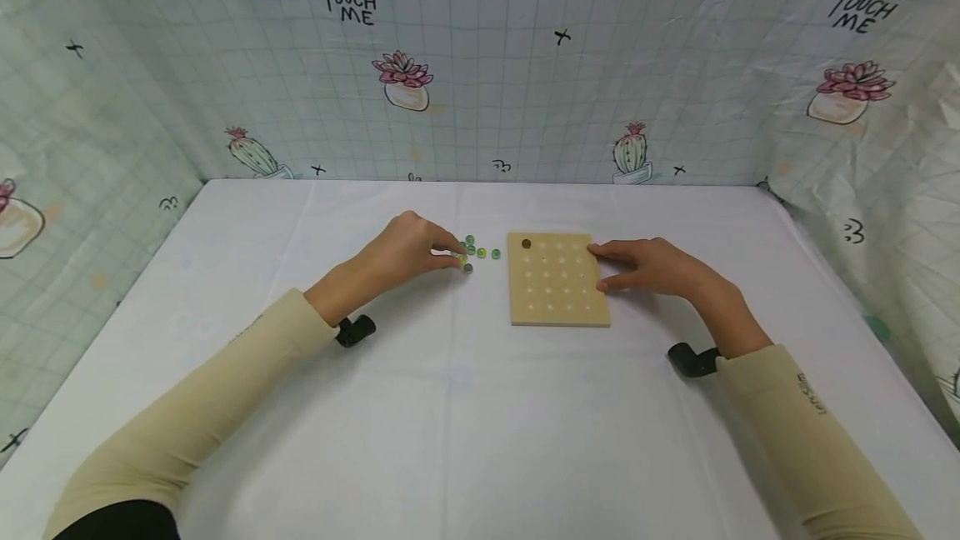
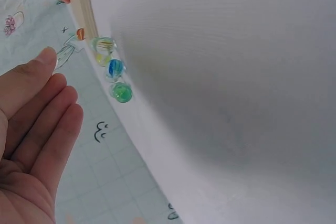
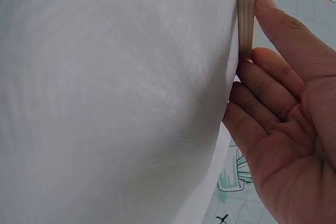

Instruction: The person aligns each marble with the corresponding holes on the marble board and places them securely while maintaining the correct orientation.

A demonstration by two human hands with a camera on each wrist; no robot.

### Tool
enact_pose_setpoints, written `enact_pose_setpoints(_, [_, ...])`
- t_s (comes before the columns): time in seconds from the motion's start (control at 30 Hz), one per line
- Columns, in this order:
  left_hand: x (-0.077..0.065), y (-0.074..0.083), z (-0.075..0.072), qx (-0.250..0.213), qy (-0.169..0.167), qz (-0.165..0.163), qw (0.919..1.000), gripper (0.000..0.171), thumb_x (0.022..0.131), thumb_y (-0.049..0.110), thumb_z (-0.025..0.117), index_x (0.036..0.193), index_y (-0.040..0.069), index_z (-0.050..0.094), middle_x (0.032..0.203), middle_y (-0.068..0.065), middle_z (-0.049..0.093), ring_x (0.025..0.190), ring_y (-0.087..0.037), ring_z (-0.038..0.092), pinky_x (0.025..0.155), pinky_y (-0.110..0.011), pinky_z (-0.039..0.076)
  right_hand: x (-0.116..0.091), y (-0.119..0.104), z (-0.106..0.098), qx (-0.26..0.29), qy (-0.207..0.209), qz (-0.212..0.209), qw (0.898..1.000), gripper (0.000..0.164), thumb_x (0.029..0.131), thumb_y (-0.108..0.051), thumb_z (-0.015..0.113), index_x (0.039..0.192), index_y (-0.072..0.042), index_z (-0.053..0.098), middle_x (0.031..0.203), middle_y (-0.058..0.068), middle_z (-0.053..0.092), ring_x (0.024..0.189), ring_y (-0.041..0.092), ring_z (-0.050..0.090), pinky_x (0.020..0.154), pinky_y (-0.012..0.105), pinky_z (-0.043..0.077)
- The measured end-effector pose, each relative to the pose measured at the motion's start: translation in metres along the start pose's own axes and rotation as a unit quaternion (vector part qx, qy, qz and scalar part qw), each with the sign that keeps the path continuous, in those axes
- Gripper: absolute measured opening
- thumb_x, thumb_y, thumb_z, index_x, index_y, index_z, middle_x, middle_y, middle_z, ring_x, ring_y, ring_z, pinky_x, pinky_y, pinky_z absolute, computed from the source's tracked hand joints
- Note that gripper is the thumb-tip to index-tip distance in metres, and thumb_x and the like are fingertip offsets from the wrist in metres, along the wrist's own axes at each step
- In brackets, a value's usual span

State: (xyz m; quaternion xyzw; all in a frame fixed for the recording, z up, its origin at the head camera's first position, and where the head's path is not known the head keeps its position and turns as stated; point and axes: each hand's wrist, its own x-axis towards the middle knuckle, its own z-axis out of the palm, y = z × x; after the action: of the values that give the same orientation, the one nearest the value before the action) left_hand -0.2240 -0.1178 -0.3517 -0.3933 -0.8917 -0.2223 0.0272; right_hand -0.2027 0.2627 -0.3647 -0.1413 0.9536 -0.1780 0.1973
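Note:
A wooden board (image 1: pixel 558 319) with rows of round hollows lies on the white cloth. One brown marble (image 1: pixel 527 243) sits in its far left hollow; it looks orange in the left wrist view. Left of the board is a small group of glass marbles, among them a green marble (image 1: pixel 496 254), a yellow marble (image 1: pixel 482 252) and a blue marble (image 2: pixel 114 68). My left hand (image 1: pixel 408 248) is at the group's left side, thumb and forefinger apart, with no marble seen in its grasp. My right hand (image 1: pixel 656 269) touches the board's right edge with thumb and fingertips.
A dark marble (image 1: pixel 468 268) lies at the near side of the group. Black wrist cameras hang under both wrists, the left camera (image 1: pixel 356 330) and the right camera (image 1: pixel 692 360). A printed curtain (image 1: pixel 480 65) stands behind the white table (image 1: pixel 420 440).

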Motion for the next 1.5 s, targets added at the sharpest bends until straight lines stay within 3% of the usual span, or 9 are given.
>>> enact_pose_setpoints(0.17, [0.006, 0.004, 0.0, -0.011, 0.009, -0.014, 0.9998, 0.018, 0.084, 0.014, 0.084, 0.101, 0.008, 0.083, 0.1, -0.004, 0.079, 0.092, -0.019, 0.075, 0.078, -0.032, 0.06, 0.0, 0.0, 0.0, 0.001, 0.0, -0.002, 1.0, 0.075, 0.093, -0.044, 0.073, 0.156, -0.016, 0.043, 0.158, 0.015, 0.041, 0.148, 0.042, 0.032, 0.117, 0.063, 0.029])
enact_pose_setpoints(0.4, [0.014, 0.009, 0.001, -0.017, 0.024, -0.004, 0.9996, 0.018, 0.086, 0.016, 0.082, 0.102, 0.008, 0.082, 0.099, -0.004, 0.079, 0.089, -0.018, 0.076, 0.075, -0.031, 0.061, 0.0, 0.002, 0.0, 0.008, 0.004, -0.01, 1.0, 0.075, 0.092, -0.044, 0.074, 0.155, -0.016, 0.044, 0.158, 0.014, 0.042, 0.148, 0.041, 0.032, 0.117, 0.062, 0.03])
enact_pose_setpoints(0.67, [0.027, 0.014, 0.007, -0.047, 0.017, -0.036, 0.9981, 0.019, 0.09, 0.019, 0.08, 0.106, 0.01, 0.082, 0.103, -0.002, 0.078, 0.095, -0.016, 0.075, 0.079, -0.029, 0.06, -0.004, 0.0, 0.0, 0.01, 0.002, -0.012, 1.0, 0.075, 0.093, -0.045, 0.073, 0.155, -0.016, 0.044, 0.158, 0.015, 0.041, 0.148, 0.042, 0.032, 0.116, 0.062, 0.032])
enact_pose_setpoints(0.97, [0.042, 0.022, 0.006, -0.047, 0.022, -0.032, 0.9982, 0.021, 0.091, 0.021, 0.078, 0.108, 0.01, 0.081, 0.105, -0.002, 0.078, 0.099, -0.016, 0.074, 0.083, -0.029, 0.06, -0.004, -0.001, -0.001, 0.006, 0.005, -0.017, 1.0, 0.077, 0.092, -0.046, 0.074, 0.155, -0.015, 0.044, 0.158, 0.016, 0.042, 0.147, 0.042, 0.032, 0.115, 0.063, 0.032])
enact_pose_setpoints(1.27, [0.053, 0.022, 0.012, -0.041, 0.031, -0.005, 0.9987, 0.019, 0.09, 0.019, 0.079, 0.107, 0.01, 0.082, 0.104, -0.003, 0.078, 0.095, -0.017, 0.075, 0.08, -0.029, 0.06, -0.002, 0.001, -0.001, 0.011, 0.006, -0.014, 1.0, 0.077, 0.092, -0.045, 0.074, 0.155, -0.015, 0.044, 0.158, 0.016, 0.042, 0.148, 0.041, 0.032, 0.115, 0.062, 0.032])
enact_pose_setpoints(1.5, [0.061, 0.023, 0.014, -0.044, 0.014, -0.032, 0.9985, 0.02, 0.091, 0.021, 0.078, 0.109, 0.011, 0.081, 0.104, -0.002, 0.078, 0.095, -0.016, 0.074, 0.08, -0.027, 0.059, -0.001, 0.003, -0.001, 0.009, 0.007, -0.018, 1.0, 0.077, 0.092, -0.046, 0.074, 0.155, -0.015, 0.044, 0.158, 0.015, 0.042, 0.148, 0.041, 0.032, 0.116, 0.062, 0.032])
